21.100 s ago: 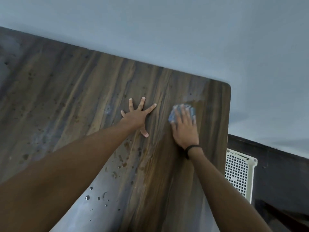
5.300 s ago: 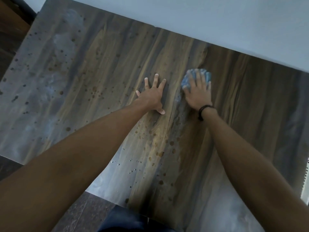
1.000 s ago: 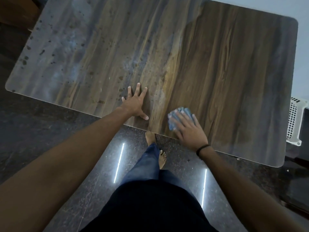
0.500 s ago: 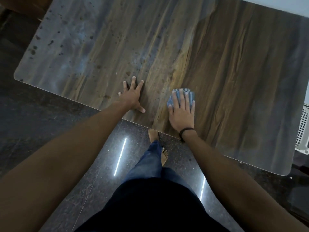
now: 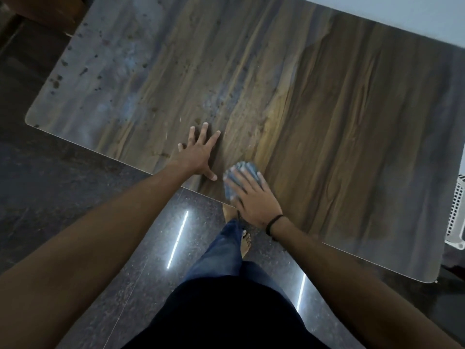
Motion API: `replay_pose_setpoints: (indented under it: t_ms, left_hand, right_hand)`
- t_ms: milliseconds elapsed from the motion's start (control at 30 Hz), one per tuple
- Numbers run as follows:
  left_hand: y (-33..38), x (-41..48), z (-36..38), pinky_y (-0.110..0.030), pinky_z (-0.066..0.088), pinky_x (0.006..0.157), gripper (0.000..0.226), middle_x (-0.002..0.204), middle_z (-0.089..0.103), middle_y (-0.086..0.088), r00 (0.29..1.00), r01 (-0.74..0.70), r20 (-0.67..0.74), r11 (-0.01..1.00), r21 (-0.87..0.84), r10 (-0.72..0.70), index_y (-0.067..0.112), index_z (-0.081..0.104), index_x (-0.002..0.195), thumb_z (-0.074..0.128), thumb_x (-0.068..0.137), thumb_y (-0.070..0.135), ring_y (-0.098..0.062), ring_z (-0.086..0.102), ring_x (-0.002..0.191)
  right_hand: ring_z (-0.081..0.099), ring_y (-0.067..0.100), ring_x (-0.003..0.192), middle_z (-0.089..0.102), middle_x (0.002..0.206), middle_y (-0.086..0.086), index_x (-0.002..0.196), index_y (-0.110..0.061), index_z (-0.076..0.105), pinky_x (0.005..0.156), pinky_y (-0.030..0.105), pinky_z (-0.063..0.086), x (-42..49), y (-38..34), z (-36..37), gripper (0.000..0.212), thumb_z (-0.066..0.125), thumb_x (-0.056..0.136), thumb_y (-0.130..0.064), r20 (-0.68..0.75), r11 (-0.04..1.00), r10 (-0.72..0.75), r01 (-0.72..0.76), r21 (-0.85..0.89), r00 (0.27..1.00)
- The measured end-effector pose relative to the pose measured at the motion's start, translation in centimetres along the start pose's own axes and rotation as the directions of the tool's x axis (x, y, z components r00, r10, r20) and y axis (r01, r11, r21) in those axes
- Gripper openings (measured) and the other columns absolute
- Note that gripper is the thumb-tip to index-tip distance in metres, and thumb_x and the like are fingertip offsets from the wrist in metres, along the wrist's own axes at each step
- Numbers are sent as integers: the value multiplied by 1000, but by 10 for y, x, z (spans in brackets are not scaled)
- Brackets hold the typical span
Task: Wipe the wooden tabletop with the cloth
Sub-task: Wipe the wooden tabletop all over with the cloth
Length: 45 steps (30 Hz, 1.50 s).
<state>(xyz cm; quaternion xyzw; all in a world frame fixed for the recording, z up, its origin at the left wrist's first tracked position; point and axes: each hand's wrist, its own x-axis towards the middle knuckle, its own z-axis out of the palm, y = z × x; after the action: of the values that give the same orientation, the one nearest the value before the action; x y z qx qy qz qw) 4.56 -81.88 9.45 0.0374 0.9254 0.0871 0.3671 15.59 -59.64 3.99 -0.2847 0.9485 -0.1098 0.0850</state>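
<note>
The wooden tabletop (image 5: 327,117) fills the upper part of the head view. Its right half looks dark and clean; its left half carries dark spots and pale smears. A bunched blue cloth (image 5: 232,181) lies at the table's near edge. My right hand (image 5: 254,197) presses flat on the cloth with straight fingers, and most of the cloth is hidden under it. My left hand (image 5: 197,153) rests flat on the wood just to the left, fingers spread, holding nothing.
A white perforated plastic basket (image 5: 456,215) stands past the table's right end. Dark polished floor (image 5: 75,197) with light reflections lies below the near edge, where my legs and bare feet (image 5: 245,241) stand. A pale wall (image 5: 402,16) runs behind the table.
My right hand has dragged the cloth back toward the near edge and slightly left, closer to my left hand. My left hand stays planted on the wood.
</note>
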Motion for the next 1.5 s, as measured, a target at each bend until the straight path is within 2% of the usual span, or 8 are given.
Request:
replay_pose_setpoints:
  t_ms: [300,467,700,867,1067,1233,1400,1500]
  left_hand:
    - [-7,-1,2,-74,12,112,146,158,-39,6,999,7,50,999,-35,-5,39,-14,156,95,60,29,-40,-27,147]
    - [-5,-1,1,-74,13,111,145,158,-38,5,999,8,41,999,-33,-7,38,-13,157,95,61,30,-39,-27,147]
    - [-9,0,2,-74,13,111,146,158,-39,5,999,-1,44,999,-47,3,39,-13,156,96,60,27,-38,-28,147]
    - [-7,3,3,-75,12,112,147,157,-40,4,999,-6,50,999,-48,8,38,-14,157,95,60,26,-39,-29,146]
    - [-8,4,3,-75,9,110,146,156,-42,3,998,-15,67,998,-53,18,38,-15,156,95,61,27,-39,-32,145]
    - [-12,5,5,-75,10,112,149,155,-44,0,996,-46,77,998,-30,48,35,-20,155,93,60,41,-42,-32,144]
    - [-6,19,-31,-73,0,113,147,157,-40,-4,993,-109,-45,994,12,110,33,-23,155,91,62,46,-41,-33,143]
    - [0,45,-64,-73,1,114,147,158,-39,-5,994,-93,-46,994,61,96,30,-22,156,90,63,48,-42,-34,142]
  right_hand:
    - [5,21,157,11,170,-2,162,-32,17,124,58,5,60,24,-15,57,30,108,-41,-45,892,446,-440,107,894]
    - [10,18,156,15,169,-5,160,-34,23,123,56,15,25,7,-6,56,35,106,-45,30,999,-36,35,23,999]
    - [3,22,157,9,170,-1,162,-31,15,124,56,2,92,49,-26,58,30,107,-43,-32,845,521,-511,158,853]
    - [9,18,156,16,169,-6,161,-33,20,123,58,16,44,25,-14,57,33,106,-45,20,999,45,-45,7,999]
    - [2,20,157,8,171,-3,162,-33,13,123,54,-1,101,54,-24,59,29,108,-45,-26,843,532,-526,115,847]
    - [4,16,157,10,170,-8,161,-36,15,124,58,12,84,51,-27,58,33,107,-47,48,995,99,-99,3,994]
    - [4,20,157,12,170,-2,162,-32,18,124,56,4,127,74,-33,58,34,107,-43,-60,781,621,-611,131,781]
    - [2,19,157,14,169,-2,162,-32,18,125,57,9,120,49,-23,58,32,107,-46,-36,947,320,-319,32,947]
